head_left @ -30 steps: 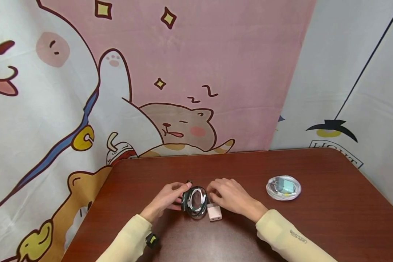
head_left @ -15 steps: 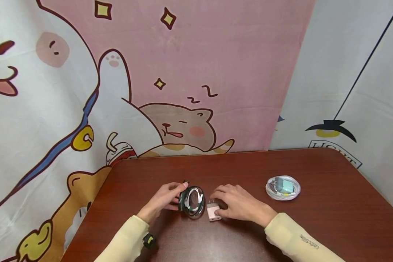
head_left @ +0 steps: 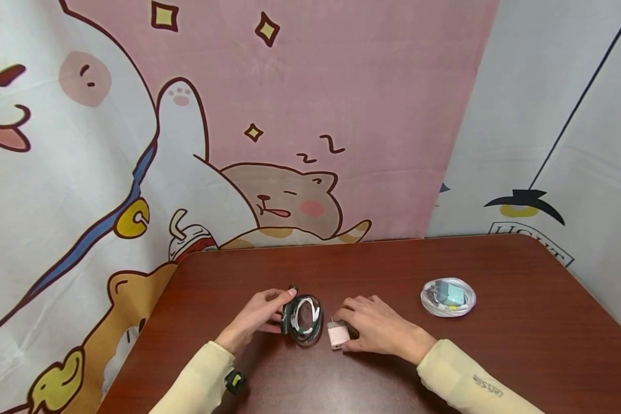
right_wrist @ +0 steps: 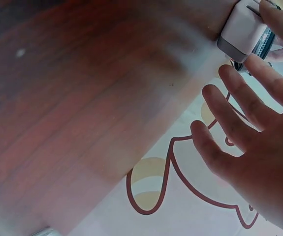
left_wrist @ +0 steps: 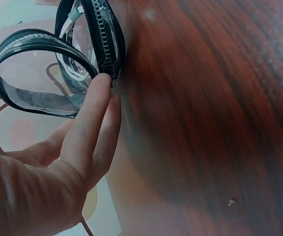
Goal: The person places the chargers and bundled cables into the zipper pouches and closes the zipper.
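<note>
My left hand (head_left: 259, 316) holds a small clear round pouch (head_left: 306, 339) with black zipper edging by its left side. In the left wrist view the open lid of the pouch (left_wrist: 43, 42) stands apart from its body, and a coiled white cable (left_wrist: 79, 73) shows inside. Just right of the pouch is a pale pink charger plug (head_left: 337, 334) on the table. My right hand (head_left: 378, 328) pinches it between thumb and index finger at opposite ends. In the right wrist view the other fingers (right_wrist: 237, 120) are spread off the plug (right_wrist: 242, 27).
A coiled white cable (head_left: 428, 309) with a light blue charger plug (head_left: 452, 294) lies farther right on the brown table (head_left: 383, 261). Behind the table's back edge hangs a cartoon-printed cloth (head_left: 372, 115).
My right hand has come round the right side of the pink plug, and its thumb and index finger have closed on it. The pouch has shifted slightly left with my left hand.
</note>
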`<state>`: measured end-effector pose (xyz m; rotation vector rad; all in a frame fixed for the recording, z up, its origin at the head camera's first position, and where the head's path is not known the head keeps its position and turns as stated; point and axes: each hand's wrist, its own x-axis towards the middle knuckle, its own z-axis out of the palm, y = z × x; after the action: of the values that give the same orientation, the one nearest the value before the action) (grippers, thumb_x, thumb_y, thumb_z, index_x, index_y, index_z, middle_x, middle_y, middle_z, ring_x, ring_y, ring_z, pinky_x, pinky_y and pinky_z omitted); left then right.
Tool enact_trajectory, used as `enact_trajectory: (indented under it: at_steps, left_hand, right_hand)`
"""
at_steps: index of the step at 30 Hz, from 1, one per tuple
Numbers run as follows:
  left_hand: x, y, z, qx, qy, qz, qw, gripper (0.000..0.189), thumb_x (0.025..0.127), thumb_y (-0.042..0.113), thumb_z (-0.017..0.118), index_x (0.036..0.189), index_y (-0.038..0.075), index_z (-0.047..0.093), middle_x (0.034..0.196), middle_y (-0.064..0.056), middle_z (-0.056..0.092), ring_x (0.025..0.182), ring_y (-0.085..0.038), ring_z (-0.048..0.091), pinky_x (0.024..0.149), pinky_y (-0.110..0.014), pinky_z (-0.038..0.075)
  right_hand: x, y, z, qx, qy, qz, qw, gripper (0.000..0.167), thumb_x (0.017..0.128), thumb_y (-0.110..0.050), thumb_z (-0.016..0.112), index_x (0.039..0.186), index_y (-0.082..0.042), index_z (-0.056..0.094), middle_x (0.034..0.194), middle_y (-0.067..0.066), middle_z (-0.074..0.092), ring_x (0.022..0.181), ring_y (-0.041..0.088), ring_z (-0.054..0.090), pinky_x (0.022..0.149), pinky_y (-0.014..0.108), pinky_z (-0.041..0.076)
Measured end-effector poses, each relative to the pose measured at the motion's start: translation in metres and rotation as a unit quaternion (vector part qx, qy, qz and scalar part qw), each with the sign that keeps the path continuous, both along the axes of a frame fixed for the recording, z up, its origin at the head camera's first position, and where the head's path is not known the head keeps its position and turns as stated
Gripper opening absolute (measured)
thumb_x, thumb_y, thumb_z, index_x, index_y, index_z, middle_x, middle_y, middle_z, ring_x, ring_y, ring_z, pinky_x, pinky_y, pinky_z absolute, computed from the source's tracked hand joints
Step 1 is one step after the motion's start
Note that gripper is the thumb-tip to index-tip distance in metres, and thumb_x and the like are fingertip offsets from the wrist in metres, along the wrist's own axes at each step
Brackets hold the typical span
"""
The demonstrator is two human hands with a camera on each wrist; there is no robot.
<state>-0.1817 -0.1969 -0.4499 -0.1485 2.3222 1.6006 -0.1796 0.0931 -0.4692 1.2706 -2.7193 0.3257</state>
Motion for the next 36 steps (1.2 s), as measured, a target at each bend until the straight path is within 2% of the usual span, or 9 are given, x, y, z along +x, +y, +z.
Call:
enact_trajectory:
  at_steps: [12, 24, 36]
  left_hand:
    - [0.001, 0.002, 0.000, 0.001, 0.002, -0.003, 1.0000, 0.076, 0.093, 0.060, 0.069, 0.137, -0.001, 0.058, 0.105, -0.016, 0.066, 0.088, -0.025, 0.069, 0.072, -0.044, 0.063]
    - [0.002, 0.005, -0.001, 0.012, 0.001, -0.013, 0.9998, 0.076, 0.094, 0.060, 0.068, 0.138, -0.001, 0.057, 0.105, -0.016, 0.066, 0.088, -0.026, 0.070, 0.073, -0.046, 0.063]
    - [0.002, 0.017, 0.001, 0.020, 0.004, -0.029, 0.9994, 0.075, 0.094, 0.059, 0.068, 0.138, -0.001, 0.057, 0.106, -0.016, 0.065, 0.090, -0.026, 0.070, 0.072, -0.045, 0.063]
  right_hand:
    - [0.001, 0.002, -0.001, 0.002, 0.021, 0.007, 0.9998, 0.047, 0.078, -0.045, 0.087, 0.112, -0.015, 0.074, 0.101, -0.005, 0.064, 0.095, 0.017, 0.063, 0.075, 0.037, 0.049]
    - [0.003, 0.013, 0.003, -0.033, 0.014, -0.019, 0.9992, 0.044, 0.079, -0.043, 0.086, 0.111, -0.016, 0.072, 0.104, -0.005, 0.065, 0.096, 0.017, 0.063, 0.081, 0.040, 0.052]
    - [0.000, 0.026, 0.013, -0.074, 0.059, -0.045, 0.9945, 0.047, 0.078, -0.042, 0.086, 0.114, -0.015, 0.072, 0.107, -0.004, 0.066, 0.097, 0.017, 0.064, 0.082, 0.042, 0.053]
